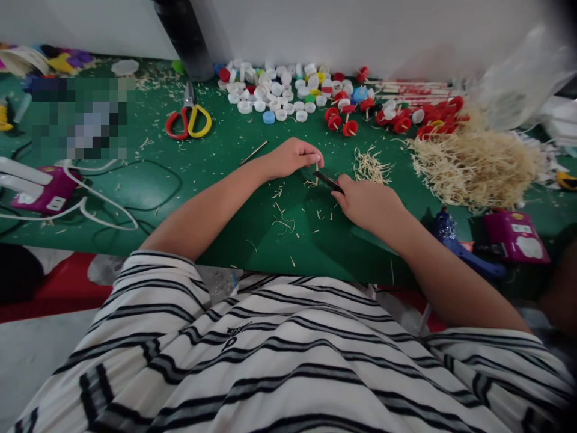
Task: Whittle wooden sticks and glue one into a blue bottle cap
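Gripping a slim, dark-bladed knife [328, 180], the right hand [372, 201] points it at a thin, pale, wood-like stick [316, 178] that the left hand [293, 157] pinches over the smooth green tabletop [225, 204]. Just beyond the right hand lies a small, loose heap of cream-coloured shavings [372, 166] (stringy, curly ones).

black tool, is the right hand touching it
Touching. The head view shows it: the right hand is closed around one end of the black tool, whose dark length sticks out from the fingers toward the left hand.
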`<state>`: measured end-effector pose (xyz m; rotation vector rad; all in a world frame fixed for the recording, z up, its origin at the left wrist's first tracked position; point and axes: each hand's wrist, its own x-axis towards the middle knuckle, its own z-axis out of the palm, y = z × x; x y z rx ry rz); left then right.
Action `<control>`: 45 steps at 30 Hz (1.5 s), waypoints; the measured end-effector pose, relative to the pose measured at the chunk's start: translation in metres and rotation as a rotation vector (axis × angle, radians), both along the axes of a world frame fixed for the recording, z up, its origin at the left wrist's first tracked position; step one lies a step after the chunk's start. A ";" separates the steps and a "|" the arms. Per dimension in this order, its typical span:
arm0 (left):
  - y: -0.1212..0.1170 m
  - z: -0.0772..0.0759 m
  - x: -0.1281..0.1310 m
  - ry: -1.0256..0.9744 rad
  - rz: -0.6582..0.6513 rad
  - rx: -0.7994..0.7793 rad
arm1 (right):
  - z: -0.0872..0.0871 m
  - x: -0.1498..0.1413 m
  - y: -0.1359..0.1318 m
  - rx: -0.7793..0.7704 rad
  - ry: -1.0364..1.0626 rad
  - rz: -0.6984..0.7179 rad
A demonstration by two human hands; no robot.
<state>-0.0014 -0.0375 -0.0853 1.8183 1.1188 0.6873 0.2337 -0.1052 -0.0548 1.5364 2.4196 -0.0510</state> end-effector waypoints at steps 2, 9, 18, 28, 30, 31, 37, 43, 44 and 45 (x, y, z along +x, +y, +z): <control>0.000 0.000 0.000 0.000 -0.001 -0.001 | 0.000 0.000 0.000 -0.007 -0.003 0.000; -0.001 0.001 0.000 0.003 0.012 0.009 | 0.001 0.002 0.001 -0.026 -0.004 -0.008; -0.002 0.002 0.000 -0.010 0.003 0.011 | 0.006 0.001 0.001 -0.047 -0.008 -0.007; 0.002 -0.001 0.000 -0.022 0.015 0.002 | -0.003 0.013 -0.011 -0.043 -0.075 -0.002; 0.004 -0.002 0.000 -0.023 0.007 -0.005 | -0.001 0.013 -0.010 -0.052 -0.074 0.005; 0.004 -0.002 0.000 -0.023 0.000 -0.011 | 0.000 0.014 -0.009 -0.060 -0.072 0.011; 0.006 -0.003 -0.001 -0.016 -0.025 -0.028 | 0.009 0.017 0.002 -0.016 -0.099 0.057; 0.005 -0.001 -0.002 -0.017 -0.048 -0.036 | 0.005 0.027 0.015 -0.028 -0.022 0.138; 0.005 -0.001 -0.002 -0.019 -0.051 -0.037 | 0.004 0.030 0.018 -0.029 0.008 0.162; 0.005 -0.001 -0.002 -0.023 -0.054 -0.037 | 0.004 0.032 0.020 -0.031 0.034 0.184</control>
